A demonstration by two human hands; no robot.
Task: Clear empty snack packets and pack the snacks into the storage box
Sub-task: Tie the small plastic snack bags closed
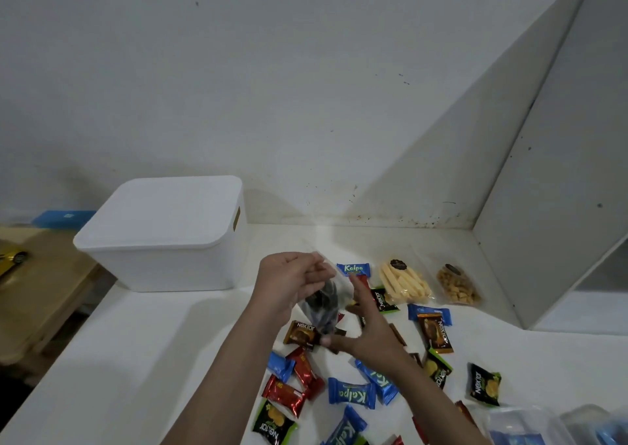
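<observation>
My left hand (pixel 289 281) pinches the top of a clear plastic bag (pixel 323 303) with dark snacks inside, held above the white counter (pixel 136 359). My right hand (pixel 367 336) steadies the bag from below, its thumb at the bag's bottom corner. Under and around the hands lie several small packets: blue Kalpa ones (pixel 351 393), brown Nextar (pixel 436 334), red ones (pixel 306 373) and green-black Nextar (pixel 484 385). A white storage box (pixel 163 264) with its lid on stands at the back left.
Two clear pouches lie near the wall: pale sticks (pixel 404 283) and brown cubes (pixel 458 286). A white slanted panel (pixel 543 206) rises at the right. Clear plastic containers (pixel 520 426) sit at the bottom right. A wooden table (pixel 40 295) stands left of the counter.
</observation>
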